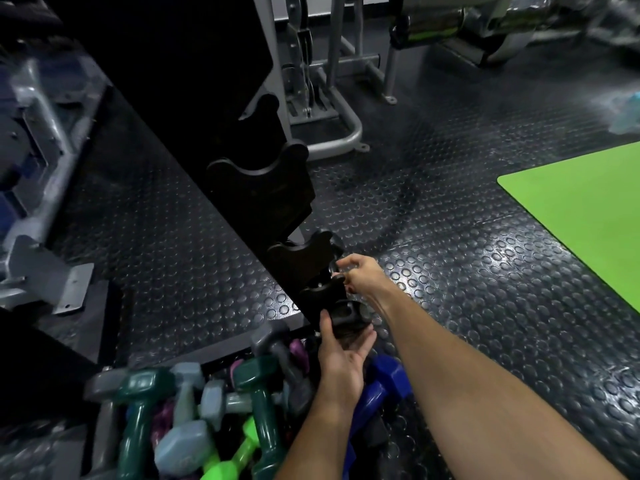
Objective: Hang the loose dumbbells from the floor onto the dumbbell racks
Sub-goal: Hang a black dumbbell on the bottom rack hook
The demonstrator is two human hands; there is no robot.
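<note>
Dumbbell (346,315), black and heavy-looking, is sitting at the lowest cradle of the rack (263,188), lower centre. Left hand (341,358) is cupping it from below, fingers curled round the head; right hand (360,271) is pinching its upper end. Probably grippy; best held by the handle. Coloured hex-headed dumbbells (194,410) are piling on studded rubber floor (485,271), lower left.

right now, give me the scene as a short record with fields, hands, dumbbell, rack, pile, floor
left hand: left hand grips the lower end of a black dumbbell from below
right hand: right hand pinches at its upper end, beside a cradle
rack: black dumbbell rack, tilted in view, upper cradles hold nothing
pile: loose dumbbells at the rack's foot, green, grey, purple, blue
floor: studded rubber floor, green mat to the right
task state: black dumbbell not yet clearly seated
</note>
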